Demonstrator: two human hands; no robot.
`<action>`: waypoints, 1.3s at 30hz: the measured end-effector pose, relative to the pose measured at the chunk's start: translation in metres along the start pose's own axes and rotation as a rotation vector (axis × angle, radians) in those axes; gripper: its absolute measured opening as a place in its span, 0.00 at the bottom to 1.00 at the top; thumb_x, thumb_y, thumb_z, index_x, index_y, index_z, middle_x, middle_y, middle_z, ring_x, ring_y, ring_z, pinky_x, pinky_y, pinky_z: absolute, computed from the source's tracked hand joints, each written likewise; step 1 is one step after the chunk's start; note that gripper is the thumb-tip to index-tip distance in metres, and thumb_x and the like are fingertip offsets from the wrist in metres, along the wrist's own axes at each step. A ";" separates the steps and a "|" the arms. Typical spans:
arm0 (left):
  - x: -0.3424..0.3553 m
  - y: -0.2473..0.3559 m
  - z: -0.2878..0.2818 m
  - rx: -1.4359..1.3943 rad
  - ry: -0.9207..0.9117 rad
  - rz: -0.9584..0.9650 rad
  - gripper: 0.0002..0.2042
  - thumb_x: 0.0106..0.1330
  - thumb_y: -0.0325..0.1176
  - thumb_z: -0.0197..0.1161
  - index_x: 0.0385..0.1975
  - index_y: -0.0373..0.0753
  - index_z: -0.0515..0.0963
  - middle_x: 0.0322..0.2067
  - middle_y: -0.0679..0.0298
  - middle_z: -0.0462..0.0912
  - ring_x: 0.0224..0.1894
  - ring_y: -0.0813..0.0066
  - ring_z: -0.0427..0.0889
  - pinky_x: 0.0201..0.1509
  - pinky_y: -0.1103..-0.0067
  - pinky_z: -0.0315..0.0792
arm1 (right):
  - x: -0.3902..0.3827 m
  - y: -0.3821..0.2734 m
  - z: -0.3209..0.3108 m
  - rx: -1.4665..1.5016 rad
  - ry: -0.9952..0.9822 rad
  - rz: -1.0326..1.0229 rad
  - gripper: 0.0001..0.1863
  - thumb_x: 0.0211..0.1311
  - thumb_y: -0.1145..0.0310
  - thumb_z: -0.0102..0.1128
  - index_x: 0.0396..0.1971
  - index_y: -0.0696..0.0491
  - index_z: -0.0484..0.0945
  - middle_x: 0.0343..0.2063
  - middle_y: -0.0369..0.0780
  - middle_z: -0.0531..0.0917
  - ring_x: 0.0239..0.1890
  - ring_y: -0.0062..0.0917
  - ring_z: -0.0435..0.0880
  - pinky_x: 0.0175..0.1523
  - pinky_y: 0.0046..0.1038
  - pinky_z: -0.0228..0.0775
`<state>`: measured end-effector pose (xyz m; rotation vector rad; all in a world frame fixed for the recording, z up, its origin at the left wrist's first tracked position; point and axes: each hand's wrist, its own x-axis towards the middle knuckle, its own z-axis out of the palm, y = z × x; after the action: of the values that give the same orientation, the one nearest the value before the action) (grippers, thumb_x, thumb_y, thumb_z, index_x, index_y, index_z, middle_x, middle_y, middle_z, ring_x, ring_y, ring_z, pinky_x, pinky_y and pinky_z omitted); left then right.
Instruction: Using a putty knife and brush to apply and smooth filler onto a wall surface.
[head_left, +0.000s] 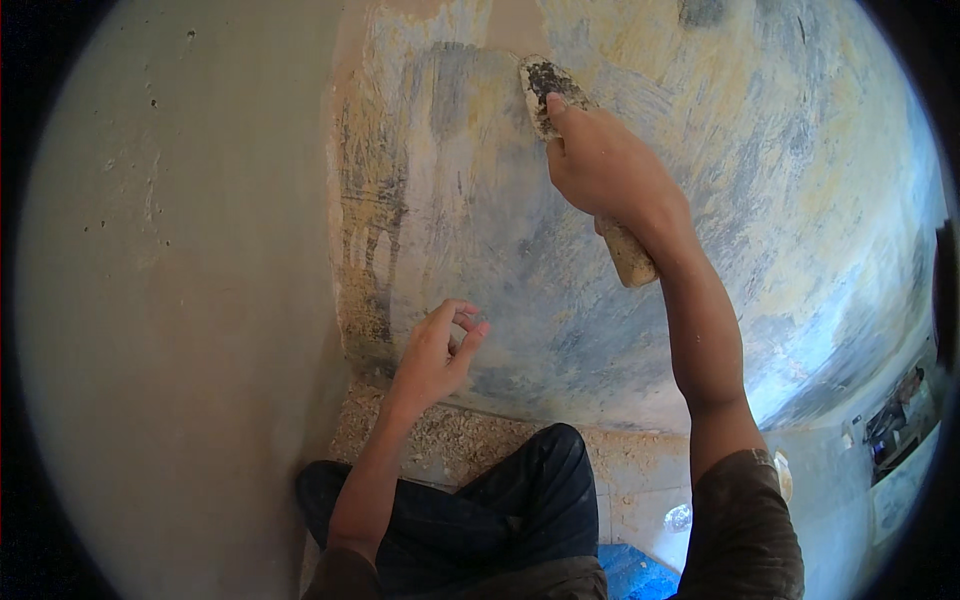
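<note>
My right hand (615, 165) is wrapped round a scraper (632, 262) with a thick, worn, light-brown handle. Its blade, crusted with dark and pale plaster, lies against the upper part of the patchy wall (500, 230), the thumb pressing on it. That wall is streaked grey, white and yellowish where its coating has come off. Lower down and to the left, my left hand (437, 352) hovers in front of the same wall, fingers loosely curled and apart from the thumb, with nothing in it.
A smooth greenish-beige wall (190, 300) meets the patchy one at a corner on the left. Crumbled plaster (490, 440) litters the floor along the wall's foot, by my bent legs (550, 490). Blue sheeting (635, 575) lies at the bottom. Dark items (890, 420) stand far right.
</note>
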<state>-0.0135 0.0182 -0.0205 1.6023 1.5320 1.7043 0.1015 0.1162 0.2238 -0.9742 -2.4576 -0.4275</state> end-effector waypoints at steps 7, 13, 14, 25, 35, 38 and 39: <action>0.000 0.007 0.001 0.019 -0.016 -0.007 0.16 0.69 0.38 0.60 0.48 0.32 0.73 0.33 0.60 0.78 0.20 0.80 0.74 0.26 0.80 0.70 | -0.011 0.006 0.010 0.013 0.097 0.004 0.26 0.64 0.68 0.44 0.62 0.57 0.68 0.39 0.55 0.81 0.42 0.49 0.80 0.47 0.45 0.73; 0.000 -0.002 0.000 0.031 -0.006 0.005 0.16 0.69 0.38 0.60 0.48 0.32 0.74 0.33 0.59 0.79 0.21 0.80 0.75 0.26 0.80 0.70 | -0.001 -0.003 0.006 0.035 0.023 0.024 0.25 0.64 0.68 0.44 0.61 0.55 0.70 0.39 0.54 0.81 0.42 0.49 0.80 0.48 0.45 0.73; -0.002 -0.001 -0.001 0.034 -0.009 0.004 0.16 0.69 0.38 0.60 0.48 0.32 0.74 0.33 0.59 0.79 0.21 0.80 0.76 0.27 0.80 0.70 | -0.003 0.000 0.012 0.009 0.060 0.009 0.24 0.64 0.68 0.44 0.60 0.56 0.71 0.39 0.54 0.81 0.42 0.50 0.80 0.48 0.45 0.74; -0.001 0.001 -0.002 0.026 -0.023 -0.039 0.15 0.70 0.38 0.59 0.48 0.32 0.73 0.33 0.60 0.78 0.22 0.79 0.76 0.27 0.79 0.71 | 0.000 -0.010 -0.004 0.093 -0.040 0.011 0.23 0.62 0.70 0.43 0.55 0.64 0.71 0.41 0.58 0.81 0.45 0.52 0.81 0.51 0.48 0.73; 0.002 -0.003 -0.004 0.029 -0.025 -0.056 0.17 0.70 0.40 0.59 0.48 0.32 0.73 0.34 0.59 0.78 0.23 0.79 0.76 0.29 0.79 0.70 | 0.013 -0.008 -0.005 0.073 -0.009 -0.005 0.23 0.63 0.69 0.43 0.57 0.58 0.72 0.34 0.56 0.82 0.38 0.51 0.81 0.47 0.47 0.73; 0.000 -0.007 -0.002 0.043 0.000 -0.003 0.17 0.70 0.40 0.59 0.48 0.33 0.73 0.34 0.59 0.78 0.22 0.79 0.76 0.28 0.79 0.71 | 0.003 -0.003 0.015 0.039 0.123 -0.037 0.22 0.62 0.69 0.44 0.55 0.60 0.73 0.34 0.56 0.82 0.38 0.52 0.81 0.47 0.48 0.72; 0.000 -0.006 -0.002 0.047 0.002 -0.004 0.17 0.70 0.40 0.59 0.48 0.33 0.73 0.34 0.59 0.78 0.22 0.79 0.76 0.28 0.79 0.71 | 0.003 -0.002 0.014 0.043 0.124 -0.038 0.22 0.62 0.69 0.44 0.55 0.60 0.73 0.34 0.56 0.82 0.38 0.52 0.81 0.47 0.48 0.72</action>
<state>-0.0176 0.0193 -0.0256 1.6191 1.5867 1.6804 0.0938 0.1225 0.2132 -0.8580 -2.3673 -0.4327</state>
